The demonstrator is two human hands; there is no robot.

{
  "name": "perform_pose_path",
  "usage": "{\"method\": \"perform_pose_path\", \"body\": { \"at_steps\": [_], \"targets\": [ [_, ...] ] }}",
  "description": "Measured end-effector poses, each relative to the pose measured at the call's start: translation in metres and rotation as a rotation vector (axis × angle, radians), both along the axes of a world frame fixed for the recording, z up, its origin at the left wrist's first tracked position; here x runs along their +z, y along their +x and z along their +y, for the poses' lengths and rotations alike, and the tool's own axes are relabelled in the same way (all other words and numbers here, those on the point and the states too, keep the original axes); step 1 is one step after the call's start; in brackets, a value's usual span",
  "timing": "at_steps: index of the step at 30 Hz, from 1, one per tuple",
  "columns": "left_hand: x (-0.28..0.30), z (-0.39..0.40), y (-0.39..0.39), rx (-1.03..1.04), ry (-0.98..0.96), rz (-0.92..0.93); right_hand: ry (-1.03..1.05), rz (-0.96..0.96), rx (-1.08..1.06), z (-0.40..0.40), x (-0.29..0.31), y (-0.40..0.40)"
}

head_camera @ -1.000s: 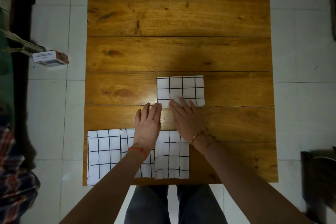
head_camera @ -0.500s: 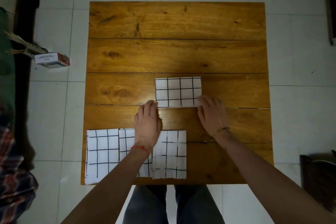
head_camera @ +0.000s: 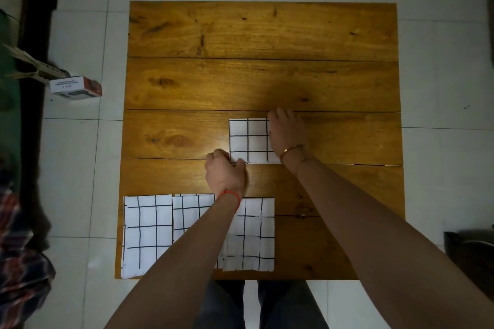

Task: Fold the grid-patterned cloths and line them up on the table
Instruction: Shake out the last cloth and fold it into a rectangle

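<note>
At mid-worktop (head_camera: pixel 262 83) the cloth (head_camera: pixel 248 140) now shows narrower than half a second ago: the right hand (head_camera: pixel 287 132) has swept across and lies flat over its right part, fingers straight. The left hand (head_camera: pixel 224 172) pinches the near-left corner, fingers curled. Forearms hide parts of the three folded cloths (head_camera: pixel 147 232) lined along the near edge.

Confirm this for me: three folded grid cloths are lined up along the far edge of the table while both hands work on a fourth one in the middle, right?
Not quite. The head view shows the three folded grid cloths along the near edge of the table, closest to the person, not the far edge. The rest holds: the left hand and right hand are both on the fourth cloth in the middle.
</note>
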State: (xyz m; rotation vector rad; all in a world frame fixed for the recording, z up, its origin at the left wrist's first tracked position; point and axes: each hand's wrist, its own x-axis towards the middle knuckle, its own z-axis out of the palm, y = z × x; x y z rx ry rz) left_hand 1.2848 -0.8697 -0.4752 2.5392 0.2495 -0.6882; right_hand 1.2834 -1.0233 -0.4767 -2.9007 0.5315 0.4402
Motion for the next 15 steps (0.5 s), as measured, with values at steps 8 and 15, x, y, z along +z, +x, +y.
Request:
{"method": "perform_pose_path", "body": {
  "at_steps": [8, 15],
  "targets": [
    [0.016, 0.004, 0.012, 0.171, -0.263, -0.014, 0.355, -0.158, -0.203, -0.008, 0.012, -0.013],
    [0.071, 0.017, 0.029, 0.493, -0.739, 0.180, 0.938, -0.208, -0.734, 0.003, 0.078, -0.031]
  ]
}}
